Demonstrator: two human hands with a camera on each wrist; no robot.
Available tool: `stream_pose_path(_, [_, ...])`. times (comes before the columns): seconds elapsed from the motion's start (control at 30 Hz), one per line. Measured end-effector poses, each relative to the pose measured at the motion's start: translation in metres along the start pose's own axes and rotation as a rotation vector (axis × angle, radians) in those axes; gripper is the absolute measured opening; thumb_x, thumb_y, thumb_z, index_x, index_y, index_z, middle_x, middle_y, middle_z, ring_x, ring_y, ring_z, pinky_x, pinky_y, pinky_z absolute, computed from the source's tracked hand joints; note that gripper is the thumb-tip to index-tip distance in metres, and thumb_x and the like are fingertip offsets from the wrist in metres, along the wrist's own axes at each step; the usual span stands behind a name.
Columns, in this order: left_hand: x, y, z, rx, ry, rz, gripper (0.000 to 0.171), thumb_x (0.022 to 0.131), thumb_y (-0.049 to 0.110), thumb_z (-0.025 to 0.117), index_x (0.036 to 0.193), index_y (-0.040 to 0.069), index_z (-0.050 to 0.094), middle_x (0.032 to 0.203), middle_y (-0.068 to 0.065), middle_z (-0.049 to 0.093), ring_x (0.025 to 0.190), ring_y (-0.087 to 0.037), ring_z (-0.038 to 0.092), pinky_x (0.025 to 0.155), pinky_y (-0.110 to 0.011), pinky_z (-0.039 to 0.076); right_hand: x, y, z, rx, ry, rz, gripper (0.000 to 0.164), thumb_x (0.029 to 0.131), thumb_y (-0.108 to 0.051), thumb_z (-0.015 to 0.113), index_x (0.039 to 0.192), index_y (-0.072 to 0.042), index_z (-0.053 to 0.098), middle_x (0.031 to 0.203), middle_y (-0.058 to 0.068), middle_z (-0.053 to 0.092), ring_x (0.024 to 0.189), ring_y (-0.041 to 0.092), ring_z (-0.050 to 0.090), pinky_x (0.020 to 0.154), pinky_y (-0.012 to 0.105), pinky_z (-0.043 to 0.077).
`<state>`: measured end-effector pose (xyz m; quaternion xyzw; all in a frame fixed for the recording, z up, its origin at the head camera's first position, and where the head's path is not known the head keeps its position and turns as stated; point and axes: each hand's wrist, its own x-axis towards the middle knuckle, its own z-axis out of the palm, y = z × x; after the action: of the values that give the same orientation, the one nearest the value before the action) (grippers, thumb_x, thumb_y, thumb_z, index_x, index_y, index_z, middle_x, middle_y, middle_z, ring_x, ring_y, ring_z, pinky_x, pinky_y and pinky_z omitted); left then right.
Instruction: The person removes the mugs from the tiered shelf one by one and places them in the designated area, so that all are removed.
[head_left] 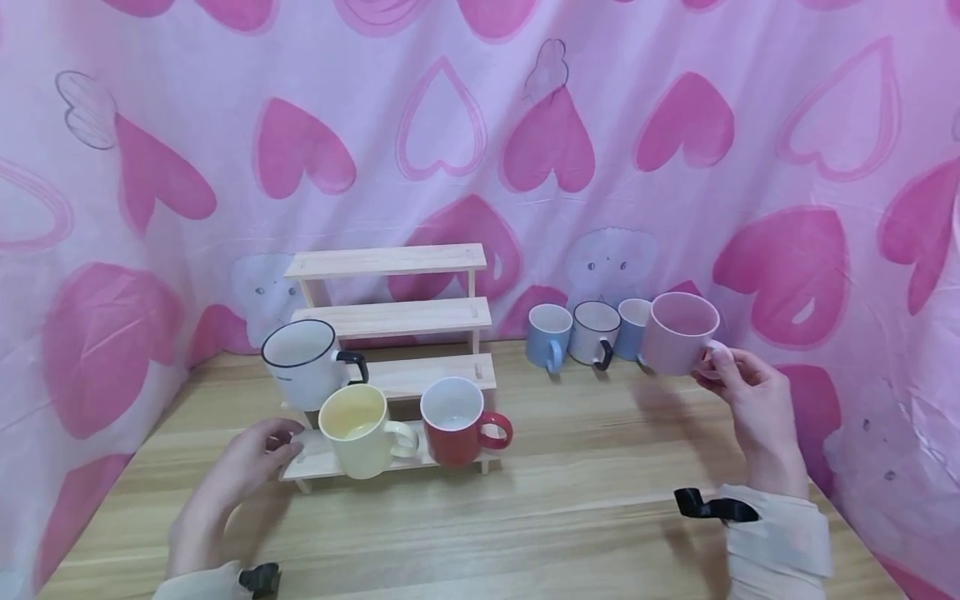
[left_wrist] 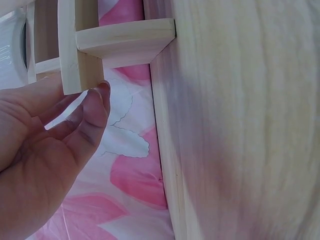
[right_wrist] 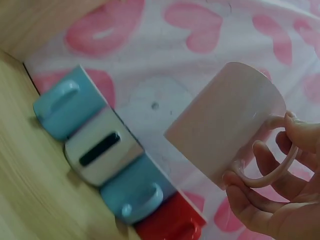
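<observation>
left hand (head_left: 243,458) pinches shelf edge (head_left: 311,465) — pink mug (head_left: 677,337) (right hand (head_left: 756,408)) well apart

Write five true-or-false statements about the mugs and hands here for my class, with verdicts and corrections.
1. The right hand holds the pink mug by its handle. True.
2. The left hand holds the yellow mug. False: it holds the end of the rack's lowest shelf.
3. A red mug stands on the same shelf as the yellow one. True.
4. The pink mug stands on the table. False: it is held in the air.
5. At the back, a black-handled mug stands between two blue mugs. True.
</observation>
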<state>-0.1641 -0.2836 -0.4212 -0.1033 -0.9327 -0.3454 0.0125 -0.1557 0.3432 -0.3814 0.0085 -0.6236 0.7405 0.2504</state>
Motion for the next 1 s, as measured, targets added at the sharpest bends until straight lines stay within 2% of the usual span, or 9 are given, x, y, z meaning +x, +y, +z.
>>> stream_pose_path(0.13, [-0.001, 0.000, 0.001, -0.011, 0.014, 0.017, 0.021, 0.093, 0.007, 0.065, 0.110, -0.006, 0.063, 0.090, -0.008, 0.063, 0.078, -0.018, 0.058, 0.060, -0.027, 0.048, 0.000, 0.005, -0.015, 0.027, 0.048, 0.048, 0.031, 0.092, -0.011, 0.067, 0.116, 0.009, 0.064, 0.090, 0.008, 0.070, 0.080, 0.017, 0.071, 0.074, 0.026, 0.055])
stream_pose_path(0.4, [-0.001, -0.001, 0.003, -0.008, 0.026, 0.021, 0.021, 0.093, 0.006, 0.065, 0.110, -0.006, 0.063, 0.090, -0.007, 0.063, 0.078, -0.017, 0.058, 0.061, -0.027, 0.048, -0.001, 0.023, -0.044, 0.150, 0.156, 0.085, 0.021, 0.091, -0.008, 0.067, 0.107, 0.005, 0.069, 0.084, 0.009, 0.070, 0.077, 0.017, 0.070, 0.072, 0.029, 0.056])
stream_pose_path(0.5, [0.002, -0.001, 0.004, -0.009, 0.032, 0.034, 0.021, 0.093, 0.006, 0.065, 0.110, -0.006, 0.063, 0.091, -0.007, 0.064, 0.079, -0.018, 0.058, 0.061, -0.027, 0.048, 0.000, 0.029, -0.052, 0.153, 0.218, 0.100, 0.021, 0.090, -0.010, 0.069, 0.106, 0.003, 0.070, 0.084, 0.008, 0.070, 0.076, 0.016, 0.070, 0.071, 0.027, 0.056])
stream_pose_path(0.67, [0.000, -0.002, 0.004, -0.012, 0.017, 0.014, 0.021, 0.092, 0.005, 0.065, 0.109, -0.007, 0.063, 0.090, -0.007, 0.063, 0.078, -0.018, 0.058, 0.060, -0.027, 0.048, -0.005, 0.043, -0.061, 0.151, 0.313, 0.159, 0.021, 0.089, -0.014, 0.070, 0.104, 0.000, 0.071, 0.081, 0.007, 0.070, 0.073, 0.014, 0.070, 0.067, 0.025, 0.056])
stream_pose_path(0.83, [-0.001, -0.002, 0.003, 0.003, 0.026, 0.014, 0.021, 0.091, 0.004, 0.065, 0.110, -0.005, 0.063, 0.090, -0.007, 0.063, 0.078, -0.018, 0.058, 0.060, -0.027, 0.048, -0.008, 0.055, -0.065, 0.177, 0.352, 0.167, 0.021, 0.088, -0.014, 0.070, 0.103, 0.001, 0.071, 0.080, 0.007, 0.070, 0.072, 0.015, 0.069, 0.068, 0.026, 0.056])
stream_pose_path(1.0, [-0.001, -0.004, 0.002, -0.008, 0.025, 0.030, 0.021, 0.092, 0.005, 0.065, 0.110, -0.006, 0.063, 0.090, -0.007, 0.063, 0.078, -0.018, 0.058, 0.061, -0.027, 0.048, -0.008, 0.063, -0.066, 0.188, 0.335, 0.196, 0.027, 0.087, -0.017, 0.072, 0.107, 0.001, 0.070, 0.083, 0.008, 0.069, 0.075, 0.017, 0.069, 0.070, 0.028, 0.057])
